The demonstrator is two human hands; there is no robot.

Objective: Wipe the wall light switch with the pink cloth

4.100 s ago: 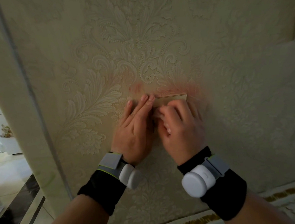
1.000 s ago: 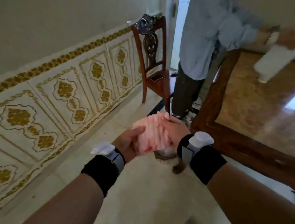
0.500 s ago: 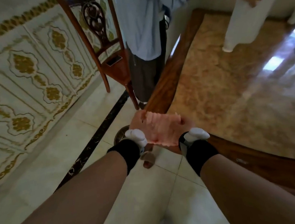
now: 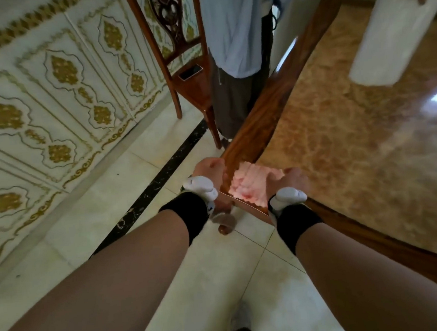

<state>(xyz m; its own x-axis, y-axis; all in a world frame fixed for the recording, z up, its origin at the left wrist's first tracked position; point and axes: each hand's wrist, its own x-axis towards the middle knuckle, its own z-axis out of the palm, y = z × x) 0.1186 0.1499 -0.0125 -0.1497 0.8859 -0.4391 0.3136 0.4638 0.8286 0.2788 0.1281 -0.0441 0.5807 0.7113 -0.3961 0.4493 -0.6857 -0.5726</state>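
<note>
The pink cloth (image 4: 251,186) lies spread over the near corner of the wooden table (image 4: 272,102). My left hand (image 4: 208,169) is at the cloth's left edge, against the table rim, with its fingers curled on that edge. My right hand (image 4: 293,177) grips the cloth's right edge from above. Both wrists wear black bands with white devices. The wall light switch is out of view.
A person in a light blue shirt (image 4: 237,26) stands close ahead between the table and a carved wooden chair (image 4: 184,62) with a phone (image 4: 190,72) on its seat. A white object (image 4: 391,34) hangs over the table. A gold-patterned tiled wall (image 4: 46,88) runs along the left.
Four seconds ago both hands rubbed the cloth on the wall switch. Since then I turned away with the cloth between my hands, and it now rests on the table corner.
</note>
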